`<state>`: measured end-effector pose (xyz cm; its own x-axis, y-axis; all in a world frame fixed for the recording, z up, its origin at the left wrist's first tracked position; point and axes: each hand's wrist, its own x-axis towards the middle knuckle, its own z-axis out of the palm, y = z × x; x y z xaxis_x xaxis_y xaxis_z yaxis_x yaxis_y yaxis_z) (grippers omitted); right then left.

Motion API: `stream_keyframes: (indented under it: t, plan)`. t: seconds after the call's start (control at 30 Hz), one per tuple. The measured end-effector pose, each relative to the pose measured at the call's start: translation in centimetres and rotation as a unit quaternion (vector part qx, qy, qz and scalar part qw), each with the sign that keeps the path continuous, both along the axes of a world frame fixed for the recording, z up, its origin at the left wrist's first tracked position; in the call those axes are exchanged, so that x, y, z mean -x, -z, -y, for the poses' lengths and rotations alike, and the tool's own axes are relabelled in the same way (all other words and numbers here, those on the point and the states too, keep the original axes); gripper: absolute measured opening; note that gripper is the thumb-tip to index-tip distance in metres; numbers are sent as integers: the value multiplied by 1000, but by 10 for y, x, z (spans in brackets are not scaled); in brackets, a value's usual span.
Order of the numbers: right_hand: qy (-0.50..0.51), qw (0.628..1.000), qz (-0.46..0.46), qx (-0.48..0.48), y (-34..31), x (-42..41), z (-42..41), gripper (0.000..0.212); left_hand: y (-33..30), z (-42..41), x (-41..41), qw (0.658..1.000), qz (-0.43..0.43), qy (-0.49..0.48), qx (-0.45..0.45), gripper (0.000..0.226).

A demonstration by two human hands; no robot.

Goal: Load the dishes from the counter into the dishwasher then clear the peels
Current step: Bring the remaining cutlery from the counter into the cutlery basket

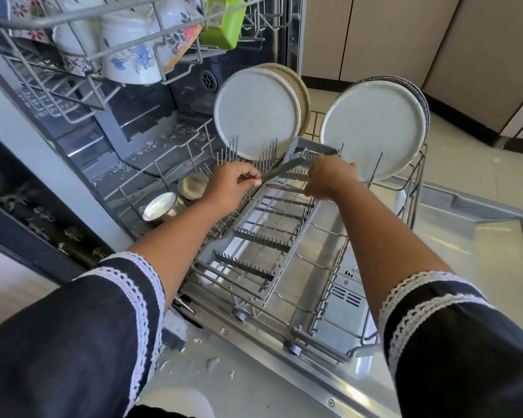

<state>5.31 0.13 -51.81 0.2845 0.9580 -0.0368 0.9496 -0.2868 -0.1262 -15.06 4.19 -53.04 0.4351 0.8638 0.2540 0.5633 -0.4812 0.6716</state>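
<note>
The fingers (248,179) of the left hand (228,188) are curled and pinch the handle end of a knife (284,169), whose blade reaches toward the far end of the grey cutlery tray (269,233). The right hand (326,178) is curled too, with its fingers clamped on a second utensil (287,188) that lies across the tray just below the knife; what kind of utensil it is cannot be told. Both hands hover over the far end of the tray, which lies lengthwise on the lower rack (338,267), pulled out over the open dishwasher door (465,236).

At the rack's far edge two groups of round plates stand on edge: a pale plate (257,113) at the far left with a beige one behind it, and another pale plate (372,128) at the far right with a dark-rimmed one behind. Two steel cups (163,206) lie on their sides at the rack's left edge, near the left wrist. Above, the upper rack (88,58) carries floral bowls (130,52) and a green container (224,22). Pale scraps (212,362) lie on the floor by the door's near left corner, and more litter the tub floor. Dark sleeves (73,342) trimmed with white lace cover both forearms.
</note>
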Motion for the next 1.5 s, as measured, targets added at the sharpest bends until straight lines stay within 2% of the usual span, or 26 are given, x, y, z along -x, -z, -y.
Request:
stream_keyframes:
  t: [0.13, 0.3, 0.47, 0.53, 0.77, 1.07, 1.17, 1.27, 1.37, 1.5]
  plan:
    - [3, 1000, -2, -3, -1, -3, 0, 27, 3, -2, 2, 1000, 4, -26, -16, 12]
    - [41, 992, -74, -92, -4, -12, -2, 13, -2, -13, -2, 999, 32, -33, -8, 10]
    - [76, 987, -48, -136, -1, -20, -9, 7, -22, -31, -14, 995, 71, -58, -40, 9]
    - [90, 984, -33, -147, 3, -22, -10, 11, -26, -40, -17, 994, 71, -59, -54, 9]
    - [133, 979, 37, -150, 17, -28, -20, 28, -19, -49, -27, 995, 20, -58, -77, 6]
    - [134, 977, 16, -162, 23, -15, -39, 28, -7, -57, -19, 995, 4, -75, -70, 9]
    - [129, 970, -4, -209, 23, -15, -43, 25, -8, -67, -13, 993, 2, -86, -75, 9]
    - [118, 957, -67, -257, 19, -5, -49, 23, -15, -83, -4, 991, -3, -113, -77, 9]
    - [104, 954, -96, -263, 17, 13, -58, 23, -26, -94, 4, 988, -37, -119, -88, 9]
    - [73, 961, -76, -254, 19, 34, -68, 23, -33, -102, 16, 982, -128, -99, -93, 9]
